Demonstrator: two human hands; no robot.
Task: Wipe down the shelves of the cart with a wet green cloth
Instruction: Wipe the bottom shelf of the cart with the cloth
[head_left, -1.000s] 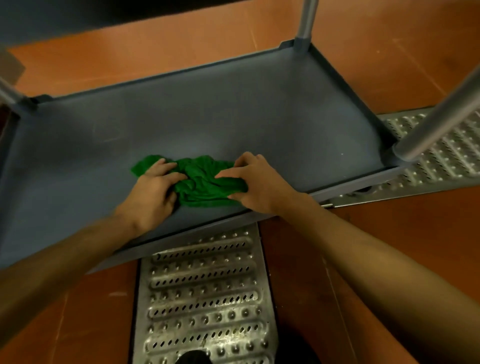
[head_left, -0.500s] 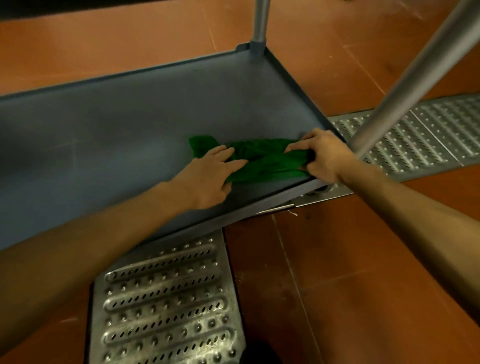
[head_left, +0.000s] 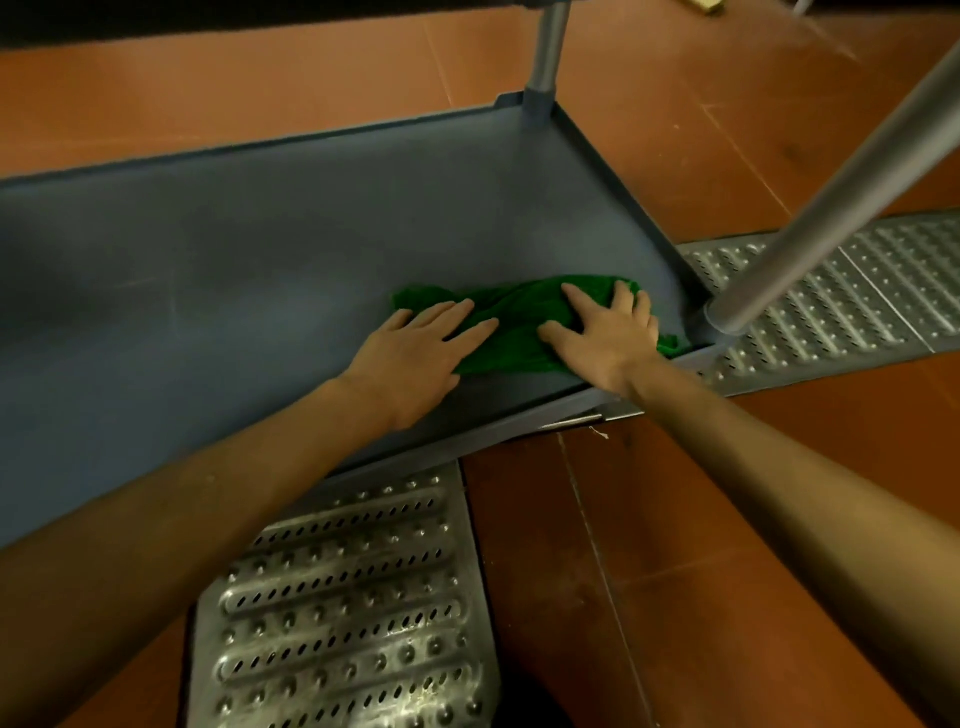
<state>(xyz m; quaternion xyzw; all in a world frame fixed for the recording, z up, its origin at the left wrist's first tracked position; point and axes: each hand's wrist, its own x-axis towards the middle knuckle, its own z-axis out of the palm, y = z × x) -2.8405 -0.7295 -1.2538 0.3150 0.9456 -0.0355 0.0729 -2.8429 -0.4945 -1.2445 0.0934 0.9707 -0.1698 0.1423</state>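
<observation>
Both hands — left (head_left: 415, 345), right (head_left: 605, 332) — spread flat on the cloth (head_left: 511, 322), lying lengthwise towards the post (head_left: 727, 312), right nearer

In the centre of the frame the left hand (head_left: 415, 358) and the right hand (head_left: 605, 340) press flat, fingers straight, on a crumpled green cloth (head_left: 514, 322). It lies on the grey cart shelf (head_left: 260, 260), near the metal post (head_left: 831, 208) at the right. A perforated floor grate (head_left: 343, 597) is at the lower middle.
</observation>
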